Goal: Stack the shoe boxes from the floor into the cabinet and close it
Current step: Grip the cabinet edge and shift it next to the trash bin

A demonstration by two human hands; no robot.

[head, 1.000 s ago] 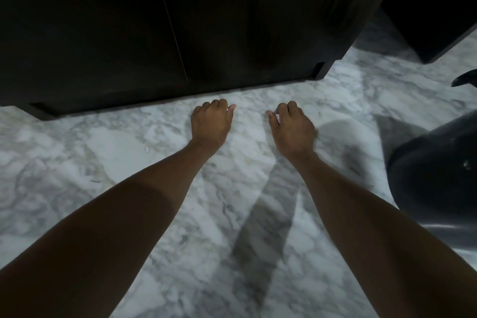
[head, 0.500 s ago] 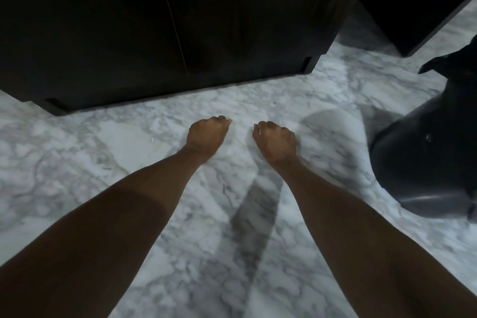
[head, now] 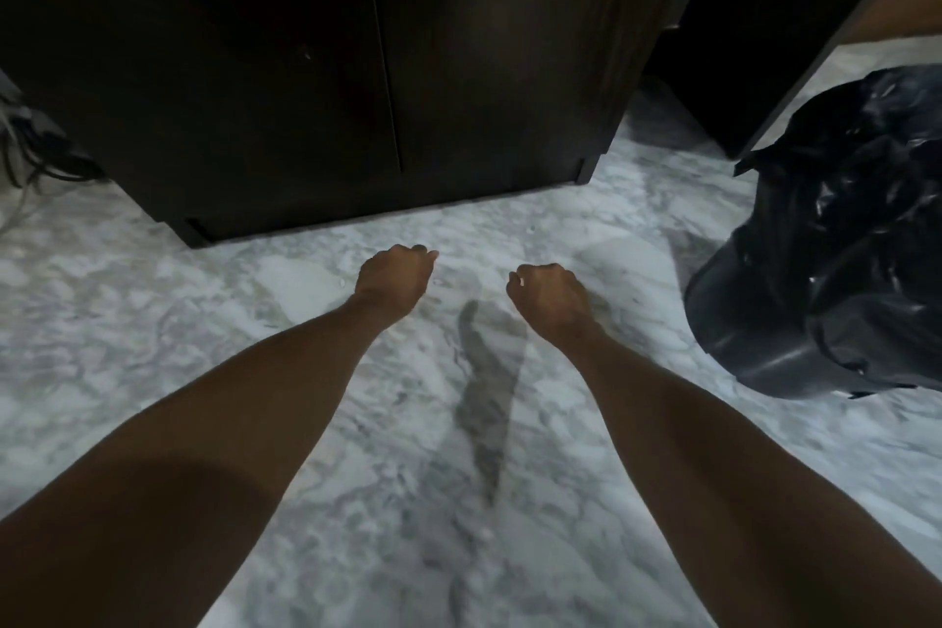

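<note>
Below my head camera, the only view, both my forearms reach forward over the marble floor (head: 153,321). My left hand (head: 392,275) hangs above the floor with its fingers curled under into a loose fist; it holds nothing. My right hand (head: 550,293) is just beside it, apart from it, fingers likewise curled in, nothing in its grasp. Neither hand touches the cabinet (head: 357,66), which stands directly ahead of both. Whether the knuckles touch the floor I cannot tell from this angle.

Cabinet: dark wood, two doors, both shut; the seam between them runs down the middle of the front as a thin vertical line. Its base sits on the floor, with a recessed plinth visible at the lower left corner. No shoe box shows on the floor around my hands; any boxes would be behind the shut doors, out of sight.

To the right of the cabinet, well apart from my right hand, stands a bin (head: 815,281) lined with a glossy black bag (head: 866,158) bunched over its rim. At the far left edge, beside the cabinet's side, lies a tangle of dark cables (head: 35,153), blurred and poorly lit. A second dark panel (head: 764,15) stands behind the bin at upper right.
</note>
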